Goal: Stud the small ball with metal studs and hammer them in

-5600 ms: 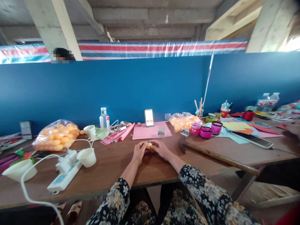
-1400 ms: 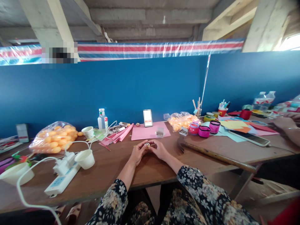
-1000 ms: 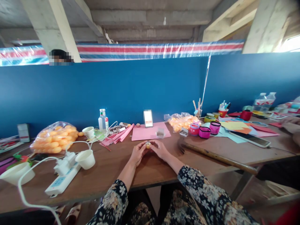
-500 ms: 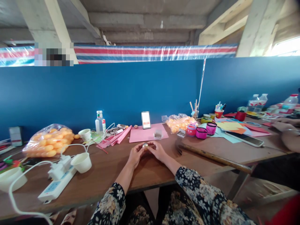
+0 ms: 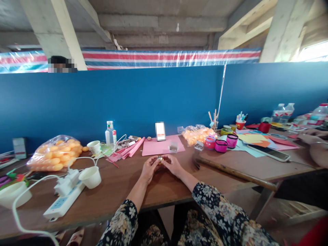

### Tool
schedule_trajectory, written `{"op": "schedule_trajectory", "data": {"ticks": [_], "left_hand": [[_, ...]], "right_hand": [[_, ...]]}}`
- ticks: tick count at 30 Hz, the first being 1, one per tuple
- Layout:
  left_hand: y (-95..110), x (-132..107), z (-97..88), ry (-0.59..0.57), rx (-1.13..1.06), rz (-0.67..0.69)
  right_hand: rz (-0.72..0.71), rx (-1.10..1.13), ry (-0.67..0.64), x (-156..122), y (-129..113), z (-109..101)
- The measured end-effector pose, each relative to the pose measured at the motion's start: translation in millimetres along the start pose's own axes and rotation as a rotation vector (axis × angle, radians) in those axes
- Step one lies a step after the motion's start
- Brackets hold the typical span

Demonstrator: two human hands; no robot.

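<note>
Ball (image 5: pixel 160 159) held between both hands, near side of the pink sheet (image 5: pixel 153 149).
Left to right: left hand (image 5: pixel 149 169), fingers and thumb gripping the ball's left side; ball small, rounded, glossy, bright silver with a gold-yellow tint, partly covered by fingers, surface detail too small to make out; right hand (image 5: pixel 173 166), fingertips gripping its right side; hammer (image 5: pixel 235 172) lying on the table (image 5: pixel 166 191) farther right.

A craft workshop is showing: raw concrete beams (image 5: pixel 164 22) are running overhead, a blue partition (image 5: pixel 128 95) is standing behind the worktop (image 5: pixel 118 188), and coloured paper (image 5: pixel 252 138) and a hammer (image 5: pixel 238 173) are lying there.
</note>
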State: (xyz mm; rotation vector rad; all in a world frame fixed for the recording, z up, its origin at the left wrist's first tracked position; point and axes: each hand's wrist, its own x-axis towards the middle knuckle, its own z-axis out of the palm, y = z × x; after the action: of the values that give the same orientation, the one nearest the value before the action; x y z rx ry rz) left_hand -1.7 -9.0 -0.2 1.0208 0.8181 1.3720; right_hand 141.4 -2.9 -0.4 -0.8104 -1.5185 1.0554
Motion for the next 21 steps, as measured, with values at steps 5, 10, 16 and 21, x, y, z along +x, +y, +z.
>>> {"op": "schedule_trajectory", "data": {"ticks": [5,10,16,21], "left_hand": [[1.8,-2.9,2.1,-0.050,0.026,0.003],[0.4,-2.2,1.2,-0.030,0.044,0.014],[1.1,-3.2,1.0,-0.052,0.039,0.030],[0.9,-3.3,1.2,-0.051,0.068,0.054]], "right_hand": [[-0.019,-0.029,-0.018,-1.0,1.2,-1.0],[-0.016,-0.040,-0.020,-0.3,0.8,-1.5],[0.025,0.031,0.028,-1.4,-4.0,1.2],[-0.003,-0.028,-0.018,0.5,-4.7,0.2]]}}
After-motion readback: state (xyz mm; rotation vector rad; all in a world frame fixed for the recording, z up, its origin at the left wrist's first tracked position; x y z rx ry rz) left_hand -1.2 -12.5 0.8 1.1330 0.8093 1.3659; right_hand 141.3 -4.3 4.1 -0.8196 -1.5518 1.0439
